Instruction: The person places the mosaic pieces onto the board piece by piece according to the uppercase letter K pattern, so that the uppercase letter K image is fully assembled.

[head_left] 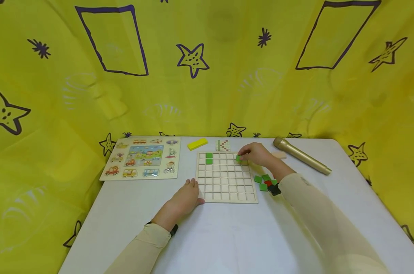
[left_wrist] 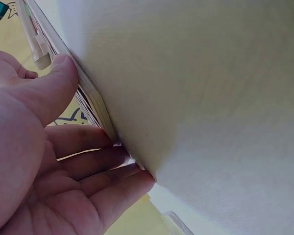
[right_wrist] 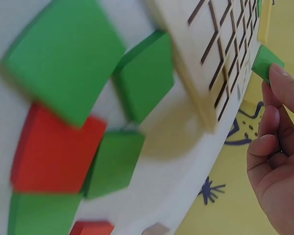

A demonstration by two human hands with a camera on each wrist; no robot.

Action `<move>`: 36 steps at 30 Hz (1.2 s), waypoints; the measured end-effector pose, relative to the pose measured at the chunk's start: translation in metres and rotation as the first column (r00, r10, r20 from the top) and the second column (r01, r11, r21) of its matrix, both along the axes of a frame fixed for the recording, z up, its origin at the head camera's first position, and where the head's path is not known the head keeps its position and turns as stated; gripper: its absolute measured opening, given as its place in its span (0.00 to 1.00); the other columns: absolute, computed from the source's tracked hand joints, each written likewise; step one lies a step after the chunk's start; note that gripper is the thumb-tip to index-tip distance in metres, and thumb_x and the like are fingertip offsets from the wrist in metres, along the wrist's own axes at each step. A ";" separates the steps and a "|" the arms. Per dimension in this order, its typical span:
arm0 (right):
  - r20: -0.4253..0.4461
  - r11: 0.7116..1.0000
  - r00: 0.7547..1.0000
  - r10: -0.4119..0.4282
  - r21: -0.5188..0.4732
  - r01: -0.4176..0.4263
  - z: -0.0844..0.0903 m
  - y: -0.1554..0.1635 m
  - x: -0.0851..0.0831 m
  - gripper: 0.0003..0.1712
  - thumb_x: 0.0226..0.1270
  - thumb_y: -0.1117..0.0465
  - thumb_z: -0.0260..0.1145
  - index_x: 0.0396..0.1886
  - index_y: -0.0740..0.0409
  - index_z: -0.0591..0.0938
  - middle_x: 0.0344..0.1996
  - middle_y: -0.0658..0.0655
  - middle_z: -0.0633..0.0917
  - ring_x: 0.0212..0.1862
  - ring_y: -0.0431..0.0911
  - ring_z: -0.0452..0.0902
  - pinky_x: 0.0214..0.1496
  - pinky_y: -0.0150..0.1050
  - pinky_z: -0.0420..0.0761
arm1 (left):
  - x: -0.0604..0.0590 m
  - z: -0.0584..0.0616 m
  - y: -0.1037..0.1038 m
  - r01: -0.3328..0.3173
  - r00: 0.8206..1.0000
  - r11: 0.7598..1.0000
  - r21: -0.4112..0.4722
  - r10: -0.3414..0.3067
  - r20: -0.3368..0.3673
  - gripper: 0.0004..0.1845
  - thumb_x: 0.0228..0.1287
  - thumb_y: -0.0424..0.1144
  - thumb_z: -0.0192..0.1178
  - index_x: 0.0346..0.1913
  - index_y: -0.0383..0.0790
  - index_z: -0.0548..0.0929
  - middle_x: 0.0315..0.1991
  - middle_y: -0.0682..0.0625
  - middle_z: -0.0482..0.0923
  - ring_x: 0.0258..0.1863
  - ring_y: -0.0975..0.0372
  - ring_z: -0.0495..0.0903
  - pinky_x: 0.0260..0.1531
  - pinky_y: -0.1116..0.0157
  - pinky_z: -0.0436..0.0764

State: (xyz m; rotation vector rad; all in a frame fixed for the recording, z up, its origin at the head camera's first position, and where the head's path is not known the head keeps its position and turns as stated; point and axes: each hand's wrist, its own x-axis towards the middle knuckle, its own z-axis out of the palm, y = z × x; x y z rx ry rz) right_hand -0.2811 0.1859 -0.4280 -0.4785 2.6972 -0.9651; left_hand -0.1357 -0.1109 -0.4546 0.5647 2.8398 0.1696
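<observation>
Here, starting at nine o'clock, we keep our left hand (head_left: 186,196) flat against the near left corner of the grid board (head_left: 225,190), fingers relaxed and spread along its edge, which should hold it steady while a tile goes in. Moving right, two green tiles (head_left: 209,158) already sit stacked in the second column at the far edge, toward twelve. At one o'clock our right hand (head_left: 258,154) pinches a green tile (head_left: 238,158) between thumb and fingertips over the top row near the far right corner; we judge it best to level the tile and lower it squarely into one cell, not across a divider. At three o'clock lies the spare pile (head_left: 266,183) of green and red tiles, just beside the board. The right wrist view shows the pinched tile's (right_wrist: 267,62) thickness and the pile close up, though blurred; the left wrist view shows only our thumb (left_wrist: 56,85) on the board's edge.
</observation>
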 end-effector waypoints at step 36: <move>0.035 0.994 0.995 0.094 -0.054 -0.092 -0.017 -0.070 -0.013 0.08 0.70 0.60 0.69 0.45 0.53 0.90 0.49 0.55 0.87 0.53 0.51 0.79 0.52 0.46 0.82 | -0.003 -0.001 0.002 -0.030 0.999 0.999 -0.032 0.030 0.021 0.41 0.72 0.53 0.59 0.70 0.19 0.65 0.72 0.30 0.63 0.73 0.42 0.62 0.70 0.56 0.66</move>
